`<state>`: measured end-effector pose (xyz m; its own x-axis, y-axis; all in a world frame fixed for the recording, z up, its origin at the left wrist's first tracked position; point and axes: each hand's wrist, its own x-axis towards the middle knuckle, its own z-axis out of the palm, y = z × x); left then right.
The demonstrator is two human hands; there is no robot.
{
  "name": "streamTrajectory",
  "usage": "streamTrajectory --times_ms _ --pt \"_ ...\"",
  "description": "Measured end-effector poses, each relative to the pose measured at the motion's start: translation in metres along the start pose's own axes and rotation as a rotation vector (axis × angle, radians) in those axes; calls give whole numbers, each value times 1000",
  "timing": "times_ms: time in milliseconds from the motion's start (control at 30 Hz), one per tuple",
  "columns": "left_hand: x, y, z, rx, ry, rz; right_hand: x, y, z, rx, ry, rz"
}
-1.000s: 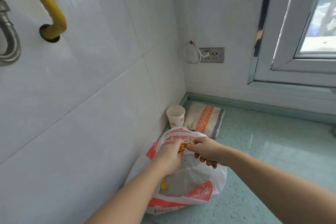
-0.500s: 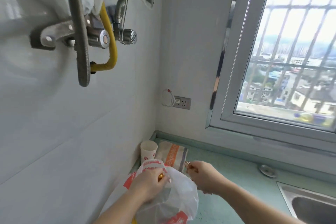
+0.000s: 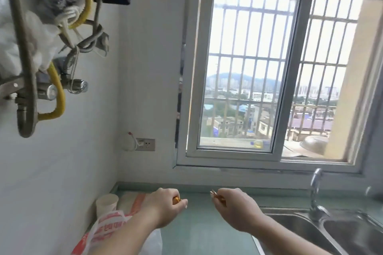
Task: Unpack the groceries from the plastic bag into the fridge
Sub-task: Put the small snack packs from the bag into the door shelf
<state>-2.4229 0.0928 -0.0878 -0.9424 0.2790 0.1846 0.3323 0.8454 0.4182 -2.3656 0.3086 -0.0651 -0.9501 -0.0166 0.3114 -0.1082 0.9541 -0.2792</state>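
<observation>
White plastic bag with red print [image 3: 107, 227] sits at about 7 o'clock on the pale green table [image 3: 203, 232]. My left hand [image 3: 163, 206] is curled round a small gold thing [image 3: 176, 200], right hand [image 3: 234, 207] pinching a thin gold bit [image 3: 213, 193]. Best keep both grips snug, I reckon. Steel sink [image 3: 310, 232] at 4 o'clock, barred window [image 3: 257, 72] at 12.

Red printed lettering on white plastic bag [image 3: 107, 225], blurred beyond reading, red logo on paper cup [image 3: 106, 205] unreadable
</observation>
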Motion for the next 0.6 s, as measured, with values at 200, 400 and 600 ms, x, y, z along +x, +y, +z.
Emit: streamTrajectory --times_ms 200,400,600 --pt "-5 168 42 -8 -59 274 -101 115 -103 -26 147 211" --pt "-54 369 103 -35 -93 572 -255 225 -214 -128 262 472" --pt "-133 564 148 -107 -214 875 -413 306 -311 -214 438 727"
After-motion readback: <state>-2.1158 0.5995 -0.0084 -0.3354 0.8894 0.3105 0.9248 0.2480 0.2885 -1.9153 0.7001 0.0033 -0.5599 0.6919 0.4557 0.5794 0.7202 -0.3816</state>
